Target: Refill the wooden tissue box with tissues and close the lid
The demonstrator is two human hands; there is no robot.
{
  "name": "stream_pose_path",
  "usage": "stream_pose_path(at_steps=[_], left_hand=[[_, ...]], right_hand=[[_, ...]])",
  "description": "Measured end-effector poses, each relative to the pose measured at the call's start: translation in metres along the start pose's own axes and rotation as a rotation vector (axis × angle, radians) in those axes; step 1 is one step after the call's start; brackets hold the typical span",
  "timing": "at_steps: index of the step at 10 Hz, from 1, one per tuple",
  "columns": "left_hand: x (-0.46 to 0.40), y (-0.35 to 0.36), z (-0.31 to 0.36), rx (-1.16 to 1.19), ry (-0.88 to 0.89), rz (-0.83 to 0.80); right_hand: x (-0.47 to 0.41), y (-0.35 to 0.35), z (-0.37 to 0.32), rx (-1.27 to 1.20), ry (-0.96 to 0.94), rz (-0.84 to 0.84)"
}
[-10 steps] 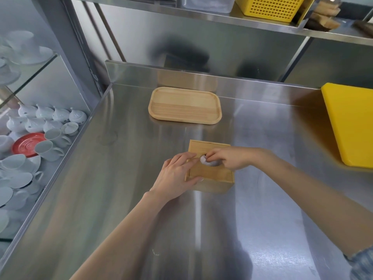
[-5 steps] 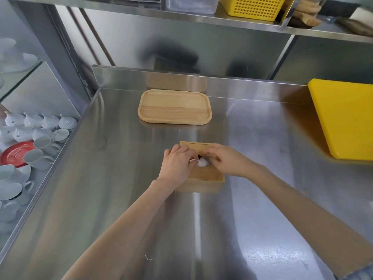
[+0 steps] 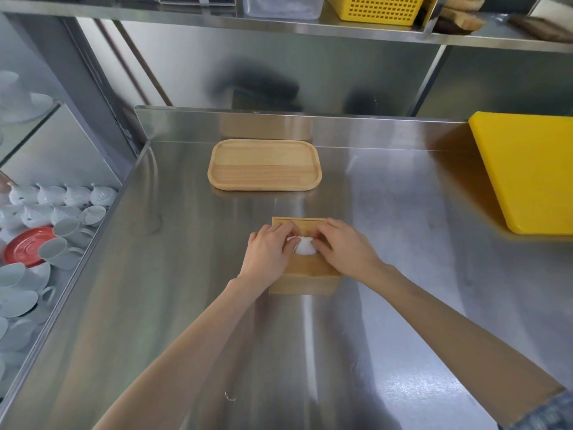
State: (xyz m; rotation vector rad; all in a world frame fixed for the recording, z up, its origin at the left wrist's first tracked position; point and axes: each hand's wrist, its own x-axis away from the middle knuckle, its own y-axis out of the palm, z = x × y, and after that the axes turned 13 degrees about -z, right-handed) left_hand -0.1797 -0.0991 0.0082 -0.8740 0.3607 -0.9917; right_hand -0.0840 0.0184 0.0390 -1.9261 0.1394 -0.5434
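A small wooden tissue box (image 3: 305,268) stands on the steel counter in the middle of the head view, its lid on top. A white tissue (image 3: 304,246) pokes up through the opening in the lid. My left hand (image 3: 269,252) rests on the box's left side, its fingertips pinching the tissue. My right hand (image 3: 344,248) lies over the right side, fingers pinching the same tissue from the other side. The hands hide much of the lid.
A flat wooden tray (image 3: 264,164) lies behind the box near the backsplash. A yellow cutting board (image 3: 527,172) sits at the right. White cups and a red saucer (image 3: 26,245) fill the lower shelf at left. A yellow basket (image 3: 381,6) stands on the overhead shelf.
My left hand has slid from the box's left edge up onto the lid and joined my right hand at the tissue. More tissue now stands out of the opening.
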Motion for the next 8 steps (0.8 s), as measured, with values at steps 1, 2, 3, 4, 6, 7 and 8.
stream_pose_path(at_steps=[1,2,3,4,6,7,8], left_hand=[[-0.002,-0.001,0.005,0.03,0.029,-0.008],[-0.004,-0.001,0.007,0.028,0.029,-0.013],[-0.005,-0.003,0.006,0.055,0.027,-0.014],[-0.004,-0.004,0.005,0.1,0.023,-0.007],[-0.005,-0.007,0.003,0.146,0.025,0.017],[-0.003,-0.01,0.003,0.214,0.007,-0.024],[-0.006,-0.014,-0.001,0.238,0.003,-0.03]], right_hand=[[0.002,0.001,0.0,-0.022,-0.009,0.017],[0.0,0.001,0.0,-0.028,-0.001,0.013],[-0.002,0.001,-0.001,-0.039,0.0,0.029],[-0.003,0.002,-0.001,-0.047,-0.008,0.042],[-0.004,0.004,0.001,-0.103,-0.044,0.075],[-0.002,0.004,0.007,-0.178,-0.032,0.047],[-0.003,0.001,0.013,-0.2,-0.02,0.056]])
